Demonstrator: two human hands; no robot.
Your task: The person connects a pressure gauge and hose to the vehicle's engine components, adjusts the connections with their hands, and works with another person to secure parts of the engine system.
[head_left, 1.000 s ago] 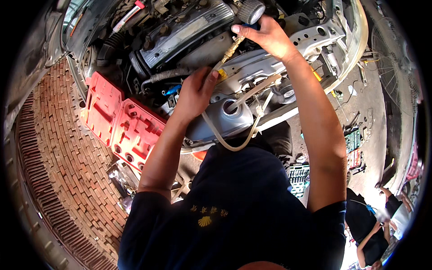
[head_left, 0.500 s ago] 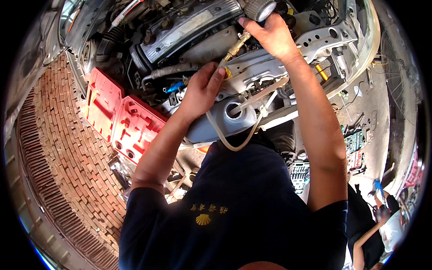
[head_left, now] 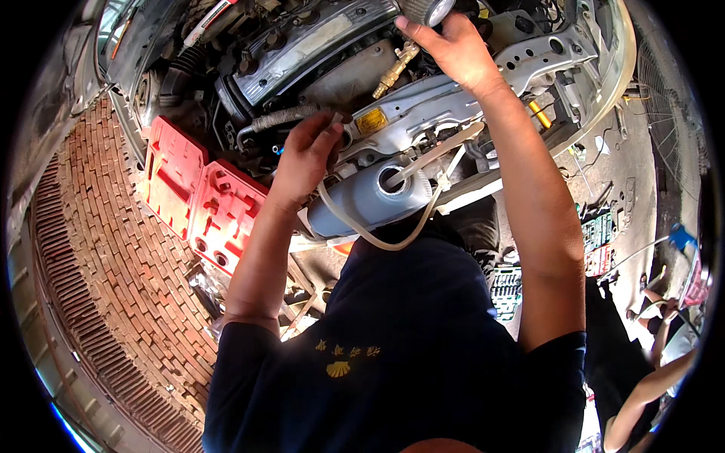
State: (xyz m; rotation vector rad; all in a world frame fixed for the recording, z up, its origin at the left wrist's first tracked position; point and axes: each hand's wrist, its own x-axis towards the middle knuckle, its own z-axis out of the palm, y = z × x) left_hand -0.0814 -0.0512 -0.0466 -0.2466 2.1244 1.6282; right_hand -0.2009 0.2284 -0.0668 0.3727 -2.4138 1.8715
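Observation:
Pinched in my left hand (head_left: 306,155) is the end of a pale translucent hose (head_left: 381,243), apart from the brass fitting. From there the hose loops down in front of a grey plastic jug (head_left: 355,202) and back up at its right side. A second, thicker clear tube (head_left: 438,155) enters the jug's open mouth. My right hand (head_left: 462,57) grips a round metal gauge-like device (head_left: 427,10), partly cut off by the upper edge. Below it the brass valve fitting (head_left: 396,69) points down and left, its lower end bare.
The car's engine (head_left: 321,45) lies beyond the metal front crossmember (head_left: 445,98). A red moulded tool case (head_left: 226,208) leans at the left over brick paving (head_left: 124,219). Socket sets (head_left: 504,291) lie on the ground at right; another person's arm (head_left: 649,392) shows lower right.
My left hand has moved left with the hose end, which has come away from the brass fitting. My right hand and the device shifted slightly up and left. The other person at right moved.

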